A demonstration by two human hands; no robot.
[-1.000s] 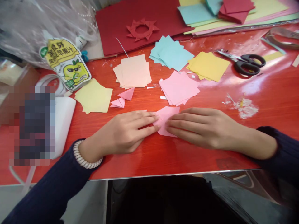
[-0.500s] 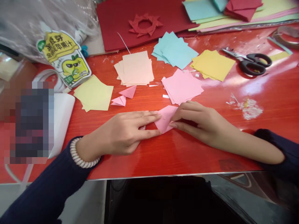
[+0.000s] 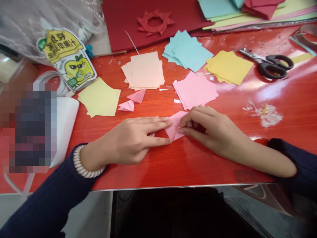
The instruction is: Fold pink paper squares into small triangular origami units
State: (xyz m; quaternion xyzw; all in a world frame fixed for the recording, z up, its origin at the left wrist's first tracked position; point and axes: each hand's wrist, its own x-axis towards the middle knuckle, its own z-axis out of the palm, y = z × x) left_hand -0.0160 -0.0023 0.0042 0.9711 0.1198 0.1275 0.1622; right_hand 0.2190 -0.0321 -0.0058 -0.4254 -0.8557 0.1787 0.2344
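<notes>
Right now my left hand (image 3: 135,137) lies palm down on the table (image 3: 148,175), fingers stretched out nearly straight, with the tips resting on the left side of a folded pink paper (image 3: 175,119). That hand presses rather than grips. My right hand (image 3: 210,129) is curled, thumb and forefinger brought together in a pinch on the right part of the same paper. The paper lies flat on the table between my two hands, near the front edge, a crease running up from its lower corner.

Just beyond it sits a pink stack (image 3: 195,91) of square sheets, and farther left are two small folded pink pieces (image 3: 133,100), points touching or nearly so. Around these I have a pale yellow stack (image 3: 102,97), a peach stack (image 3: 146,69), a light blue stack (image 3: 188,51) and a deeper yellow stack (image 3: 231,67). Black-handled scissors (image 3: 273,66) lie to the right of that last one, with a heap of white scraps (image 3: 269,115) nearer me. At the back, a spiky red ring (image 3: 155,22) of folded paper rests on dark red sheets (image 3: 121,26).
</notes>
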